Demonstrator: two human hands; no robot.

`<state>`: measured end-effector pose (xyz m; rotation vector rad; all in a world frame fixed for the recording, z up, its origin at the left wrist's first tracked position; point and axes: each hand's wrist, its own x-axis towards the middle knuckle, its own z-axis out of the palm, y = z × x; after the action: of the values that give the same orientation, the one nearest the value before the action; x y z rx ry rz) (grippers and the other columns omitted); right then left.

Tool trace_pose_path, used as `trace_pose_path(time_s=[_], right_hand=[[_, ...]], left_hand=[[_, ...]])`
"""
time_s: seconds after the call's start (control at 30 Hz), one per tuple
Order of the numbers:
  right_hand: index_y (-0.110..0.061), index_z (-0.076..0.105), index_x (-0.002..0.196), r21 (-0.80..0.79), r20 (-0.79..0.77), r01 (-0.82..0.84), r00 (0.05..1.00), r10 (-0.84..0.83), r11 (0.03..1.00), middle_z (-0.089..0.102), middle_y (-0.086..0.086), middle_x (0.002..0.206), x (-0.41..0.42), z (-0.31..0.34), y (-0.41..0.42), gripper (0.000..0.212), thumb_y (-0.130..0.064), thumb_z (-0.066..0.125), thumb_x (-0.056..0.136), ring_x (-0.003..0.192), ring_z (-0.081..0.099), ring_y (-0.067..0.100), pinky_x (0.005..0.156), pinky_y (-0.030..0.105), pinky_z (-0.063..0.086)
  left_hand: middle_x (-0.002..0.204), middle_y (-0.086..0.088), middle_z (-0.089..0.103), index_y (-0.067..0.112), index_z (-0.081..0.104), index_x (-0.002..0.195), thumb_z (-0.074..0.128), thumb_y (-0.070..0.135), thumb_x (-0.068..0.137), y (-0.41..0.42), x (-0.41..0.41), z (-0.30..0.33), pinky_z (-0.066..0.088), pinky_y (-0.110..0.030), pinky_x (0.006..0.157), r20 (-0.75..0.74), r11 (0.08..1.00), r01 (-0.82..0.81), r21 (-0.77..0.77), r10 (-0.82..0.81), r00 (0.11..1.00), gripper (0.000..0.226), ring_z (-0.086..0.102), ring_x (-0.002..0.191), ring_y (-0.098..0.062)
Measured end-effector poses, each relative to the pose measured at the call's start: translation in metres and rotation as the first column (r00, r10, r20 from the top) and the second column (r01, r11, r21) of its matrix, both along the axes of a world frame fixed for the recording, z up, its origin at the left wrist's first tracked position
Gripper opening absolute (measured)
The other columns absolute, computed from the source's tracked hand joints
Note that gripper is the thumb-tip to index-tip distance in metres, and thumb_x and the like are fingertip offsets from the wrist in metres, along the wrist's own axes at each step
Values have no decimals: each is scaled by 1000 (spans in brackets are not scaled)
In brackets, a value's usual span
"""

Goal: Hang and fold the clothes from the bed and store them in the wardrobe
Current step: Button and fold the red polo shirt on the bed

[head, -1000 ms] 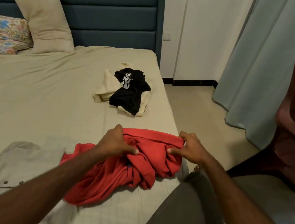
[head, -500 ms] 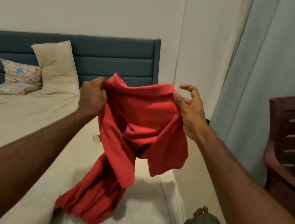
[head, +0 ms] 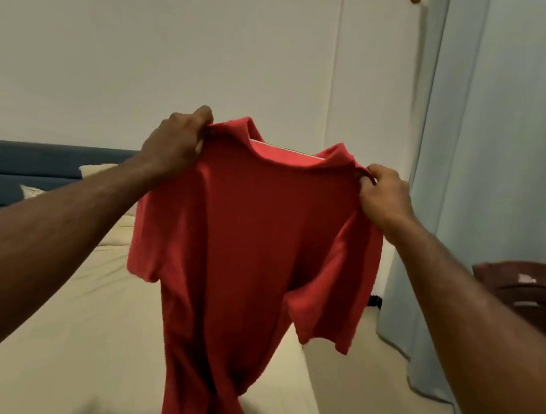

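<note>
A red shirt (head: 254, 238) hangs in the middle of the frame, held up in the air by both hands at its shoulders. The left hand (head: 173, 144), at centre left, grips the shirt's left shoulder seam with its fingers (head: 203, 115) curled over the top edge of the cloth. The right hand (head: 385, 194), at centre right and a little lower, pinches the other shoulder, its fingers clenched round a small fold of fabric. Between the 2 hands the collar stands up and the neckline sags open, showing a pale strip along the inside.

The shirt's body drops straight down from the hands, with 1 short sleeve hanging at each side. Its lower hem reaches the bottom centre of the frame, over the bed (head: 79, 338); whether the hem touches the sheet I cannot tell.

The bed, under a cream sheet, fills the lower left of the frame. At the left edge stands a dark blue headboard (head: 31, 162), with a pale pillow (head: 99, 170) leaning against it. A plain light wall (head: 181, 43) takes up the upper half of the frame. A pale blue curtain (head: 509, 148) hangs down the right side to the floor, and a dark brown chair (head: 534, 291) shows at the right edge, beside the right forearm.
</note>
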<state>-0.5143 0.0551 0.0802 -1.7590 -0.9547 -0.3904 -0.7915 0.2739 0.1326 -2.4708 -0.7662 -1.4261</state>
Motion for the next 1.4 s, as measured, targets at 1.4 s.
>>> trace_pose_path(time_s=[1.4], right_hand=[[-1,71,83,301,-132,-496,824,551,815,58,6,68,-35,-1,-51,46,-44,63,98,54,51,12,50,24,46]], left_hand=[[93,-12,74,4,74,104,52,24,103,-29,-136,-28,60,-27,68,421,488,557,-672,-366,830,29,69,73,-17]])
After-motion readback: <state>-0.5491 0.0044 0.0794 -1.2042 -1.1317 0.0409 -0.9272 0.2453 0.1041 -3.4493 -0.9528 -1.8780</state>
